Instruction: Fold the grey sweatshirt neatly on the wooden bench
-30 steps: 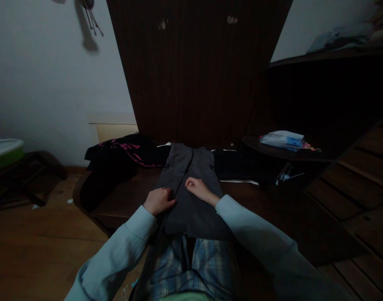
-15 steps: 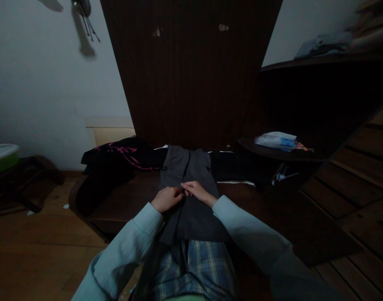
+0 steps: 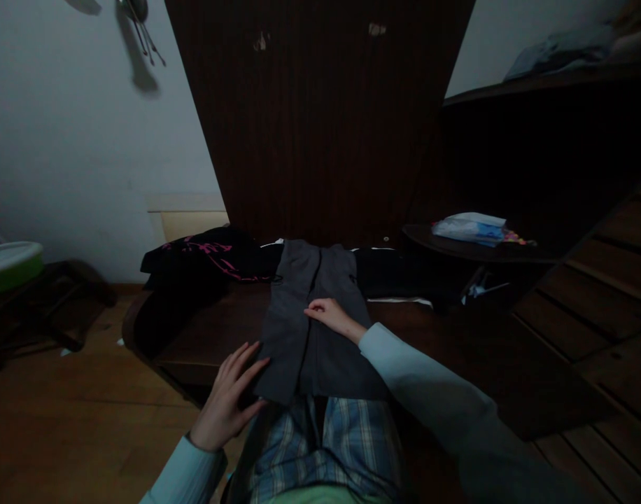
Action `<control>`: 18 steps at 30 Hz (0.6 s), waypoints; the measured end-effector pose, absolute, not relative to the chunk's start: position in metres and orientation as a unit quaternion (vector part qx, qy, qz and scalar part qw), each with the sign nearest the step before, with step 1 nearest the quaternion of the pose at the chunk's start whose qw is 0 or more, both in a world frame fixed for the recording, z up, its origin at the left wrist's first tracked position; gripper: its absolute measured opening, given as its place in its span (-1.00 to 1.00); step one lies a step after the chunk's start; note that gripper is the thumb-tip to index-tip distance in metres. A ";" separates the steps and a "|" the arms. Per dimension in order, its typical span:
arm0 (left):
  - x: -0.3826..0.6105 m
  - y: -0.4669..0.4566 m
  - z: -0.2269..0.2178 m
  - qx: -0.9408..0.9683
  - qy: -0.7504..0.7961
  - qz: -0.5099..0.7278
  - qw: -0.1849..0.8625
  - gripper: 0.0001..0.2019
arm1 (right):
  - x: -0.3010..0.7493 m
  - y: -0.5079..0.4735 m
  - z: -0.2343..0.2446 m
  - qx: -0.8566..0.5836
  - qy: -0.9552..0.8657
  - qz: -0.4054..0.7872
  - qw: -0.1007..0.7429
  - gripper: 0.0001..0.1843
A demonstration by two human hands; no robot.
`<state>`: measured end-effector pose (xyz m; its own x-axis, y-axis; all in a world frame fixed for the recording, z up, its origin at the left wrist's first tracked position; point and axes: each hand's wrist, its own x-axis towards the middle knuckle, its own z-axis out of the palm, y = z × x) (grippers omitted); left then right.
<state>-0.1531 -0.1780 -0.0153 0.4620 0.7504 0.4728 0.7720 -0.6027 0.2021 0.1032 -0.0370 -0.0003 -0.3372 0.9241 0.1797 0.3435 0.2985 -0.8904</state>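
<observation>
A dark grey garment (image 3: 341, 364) with a front opening down its middle lies lengthwise over the bench and reaches my lap. My left hand (image 3: 229, 395) is open, fingers spread, at the garment's lower left edge; the fingertips overlap the cloth, but whether they press on it is unclear. My right hand (image 3: 328, 315) is over the middle of the garment, thumb and fingers pinched together at the edge of the front opening. Small black loops (image 3: 277, 279) show at the garment's sides. Below its hem are blue plaid trousers (image 3: 346, 434) on my legs.
Black cloth with pink pattern (image 3: 205, 248) lies left on the dark wooden bench (image 3: 194, 336), and black cloth (image 3: 399, 276) lies right. A plastic packet (image 3: 470, 227) rests on a low shelf. A green tub (image 3: 10, 269) stands on a stool at the left.
My left hand has let go at the front opening and moved down and left to the garment's lower edge, its fingers spreading. My right hand stays at the opening.
</observation>
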 end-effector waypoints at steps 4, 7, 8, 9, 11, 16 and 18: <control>-0.138 -0.180 -0.013 -0.844 -0.420 -0.330 0.036 -0.77 | 0.103 -0.038 0.001 -0.441 -0.720 0.385 0.372 -0.81; -0.126 -0.186 -0.005 -0.807 -0.437 -0.398 0.003 -0.83 | 0.103 -0.039 0.003 -0.429 -0.716 0.407 0.371 -0.78; -0.122 -0.188 -0.002 -0.785 -0.450 -0.425 -0.005 -0.83 | 0.103 -0.040 0.003 -0.423 -0.711 0.422 0.370 -0.76; -0.118 -0.190 0.000 -0.765 -0.462 -0.448 -0.009 -0.84 | 0.104 -0.040 0.003 -0.418 -0.705 0.438 0.370 -0.73; -0.109 -0.192 0.003 -0.748 -0.469 -0.470 -0.007 -0.84 | 0.104 -0.041 0.004 -0.415 -0.690 0.466 0.367 -0.68; -0.093 -0.187 -0.004 -0.824 -0.438 -0.360 -0.005 -0.82 | 0.105 -0.041 0.004 -0.416 -0.679 0.488 0.358 -0.64; -0.092 -0.184 -0.009 -0.845 -0.439 -0.306 -0.013 -0.72 | 0.105 -0.040 0.003 -0.411 -0.677 0.491 0.363 -0.66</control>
